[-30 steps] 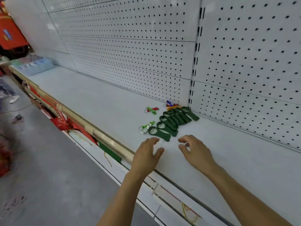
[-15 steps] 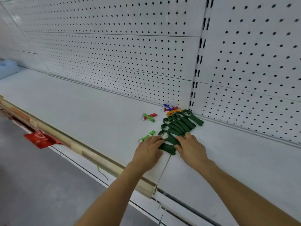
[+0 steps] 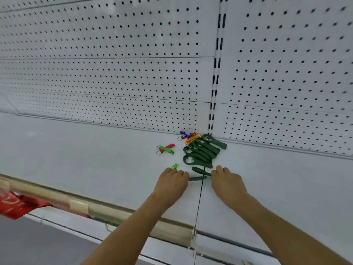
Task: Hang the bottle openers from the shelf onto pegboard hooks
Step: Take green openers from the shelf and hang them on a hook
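A row of several dark green bottle openers [image 3: 202,152] lies overlapping on the white shelf [image 3: 80,150], running back to the pegboard [image 3: 133,73]. At the row's near end my left hand [image 3: 172,183] grips a dark green opener [image 3: 197,178], lifted and seen edge-on. My right hand [image 3: 227,181] pinches the end of a second dark green opener [image 3: 199,170] just behind it. The fingers of both hands are curled and hide the gripped ends. No hooks show on the pegboard.
Small coloured keychain openers lie nearby: a green and red pair [image 3: 167,149], a blue, red and orange cluster [image 3: 189,136] by the slotted upright [image 3: 214,88], and a bright green one [image 3: 174,166] at my left fingertips. A beige price rail [image 3: 114,213] edges the shelf.
Both hands reached forward from the shelf front to the near end of the green row and closed on the nearest openers, lifting them off the row. The view swung right and closer.
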`<state>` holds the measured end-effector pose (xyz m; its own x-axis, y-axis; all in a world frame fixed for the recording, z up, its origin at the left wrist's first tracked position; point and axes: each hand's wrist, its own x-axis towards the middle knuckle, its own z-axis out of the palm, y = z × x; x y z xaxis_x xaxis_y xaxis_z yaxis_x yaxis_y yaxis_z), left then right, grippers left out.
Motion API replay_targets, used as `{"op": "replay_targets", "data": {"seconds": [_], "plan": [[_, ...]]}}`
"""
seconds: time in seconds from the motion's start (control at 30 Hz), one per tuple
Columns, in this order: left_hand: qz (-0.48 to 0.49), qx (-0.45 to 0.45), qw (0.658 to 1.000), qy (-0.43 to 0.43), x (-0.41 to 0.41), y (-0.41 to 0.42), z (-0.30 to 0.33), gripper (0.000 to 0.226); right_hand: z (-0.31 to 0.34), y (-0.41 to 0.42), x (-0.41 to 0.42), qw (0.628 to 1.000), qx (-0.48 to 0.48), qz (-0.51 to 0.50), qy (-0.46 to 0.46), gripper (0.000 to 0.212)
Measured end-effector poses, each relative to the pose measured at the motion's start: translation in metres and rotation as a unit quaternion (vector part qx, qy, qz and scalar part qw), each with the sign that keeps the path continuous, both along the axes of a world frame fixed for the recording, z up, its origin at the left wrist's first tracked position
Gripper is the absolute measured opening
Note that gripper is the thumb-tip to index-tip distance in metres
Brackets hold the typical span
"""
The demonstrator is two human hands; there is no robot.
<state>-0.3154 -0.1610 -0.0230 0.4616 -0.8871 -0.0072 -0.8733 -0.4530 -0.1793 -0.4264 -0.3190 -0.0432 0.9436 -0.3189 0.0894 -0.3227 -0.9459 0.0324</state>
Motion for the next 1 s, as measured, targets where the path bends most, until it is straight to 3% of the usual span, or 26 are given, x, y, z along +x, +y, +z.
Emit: {"op": "replay_targets", "data": {"seconds": [0.07, 0.13, 0.17, 0.2, 0.3, 0.37, 0.5, 0.7, 0.83, 0.9, 1.0], "plan": [[0.013, -0.013, 1.000, 0.005, 0.000, 0.000, 0.005, 0.012, 0.005, 0.003, -0.012, 1.000, 0.000, -0.014, 0.000, 0.045], [0.007, -0.048, 0.998, 0.035, -0.003, -0.001, 0.007, 0.015, 0.005, 0.002, -0.026, 0.998, 0.045, -0.053, -0.004, 0.019], [0.021, -0.070, 0.996, 0.048, -0.005, 0.000, 0.006, 0.017, 0.005, 0.001, -0.032, 0.993, 0.084, -0.087, -0.004, 0.009], [0.037, -0.102, 0.991, 0.080, -0.008, 0.001, 0.004, 0.017, 0.008, 0.002, -0.037, 0.982, 0.149, -0.117, -0.004, 0.016], [0.091, -0.180, 0.955, 0.217, -0.018, -0.002, 0.001, 0.027, 0.014, 0.006, -0.056, 0.910, 0.357, -0.181, -0.107, 0.020], [0.092, -0.238, 0.922, 0.290, -0.028, -0.005, 0.005, 0.023, 0.021, 0.009, -0.071, 0.856, 0.442, -0.204, -0.173, 0.020], [0.088, -0.292, 0.848, 0.434, -0.056, -0.015, 0.015, 0.019, 0.037, 0.013, -0.103, 0.807, 0.483, -0.224, -0.255, 0.019], [0.082, -0.273, 0.809, 0.515, -0.112, -0.039, 0.033, 0.024, 0.062, 0.009, -0.166, 0.746, 0.522, -0.243, -0.335, 0.026], [0.078, -0.276, 0.754, 0.591, -0.172, -0.060, 0.048, 0.024, 0.071, -0.002, -0.229, 0.728, 0.520, -0.266, -0.359, 0.027], [0.069, -0.280, 0.744, 0.603, -0.198, -0.069, 0.052, 0.021, 0.075, -0.008, -0.255, 0.728, 0.516, -0.269, -0.362, 0.027], [0.051, -0.276, 0.758, 0.588, -0.257, -0.090, 0.058, 0.017, 0.082, -0.020, -0.316, 0.727, 0.507, -0.278, -0.370, 0.029]]}}
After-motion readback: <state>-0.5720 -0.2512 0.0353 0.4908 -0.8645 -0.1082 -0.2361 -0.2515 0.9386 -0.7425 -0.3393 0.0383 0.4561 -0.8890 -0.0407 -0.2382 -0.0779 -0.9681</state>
